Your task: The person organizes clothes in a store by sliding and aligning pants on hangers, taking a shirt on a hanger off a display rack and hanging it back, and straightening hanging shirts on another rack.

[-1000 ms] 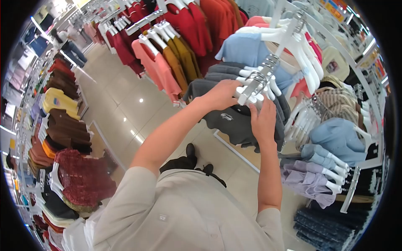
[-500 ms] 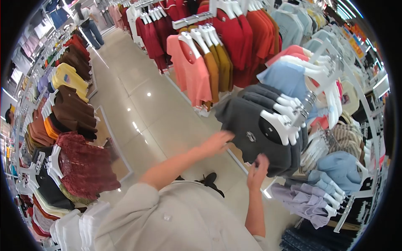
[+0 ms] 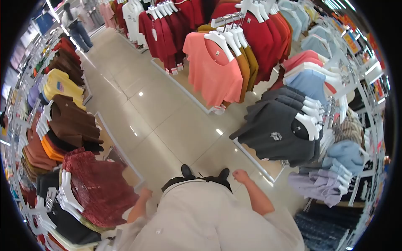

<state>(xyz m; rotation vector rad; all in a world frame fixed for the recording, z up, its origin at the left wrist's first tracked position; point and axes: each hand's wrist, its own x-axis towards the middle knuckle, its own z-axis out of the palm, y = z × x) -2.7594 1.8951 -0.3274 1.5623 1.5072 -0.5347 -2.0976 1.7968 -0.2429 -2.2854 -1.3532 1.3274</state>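
My left hand (image 3: 145,194) hangs low beside the dark red lace top (image 3: 98,188) on the left rack; its fingers are too small and blurred to make out. My right hand (image 3: 240,176) is at my right side with curled fingers, and nothing shows in it. It is apart from the dark grey T-shirt (image 3: 272,136), which hangs at the front of a row on white hangers (image 3: 308,124). To the left of that row, a coral top (image 3: 213,71) hangs at the front of another rack arm.
A tiled aisle (image 3: 146,113) runs between the racks. Low white-edged rack bases (image 3: 255,165) stick out on both sides. Brown tops (image 3: 73,121) and a yellow top (image 3: 63,88) hang at left. Lilac tops (image 3: 316,184) hang at right. A person (image 3: 77,29) stands far off at upper left.
Both my hands have left the grey T-shirts' hangers and dropped to my sides. The view has shifted, bringing the coral top nearer the middle and both shoes into sight.
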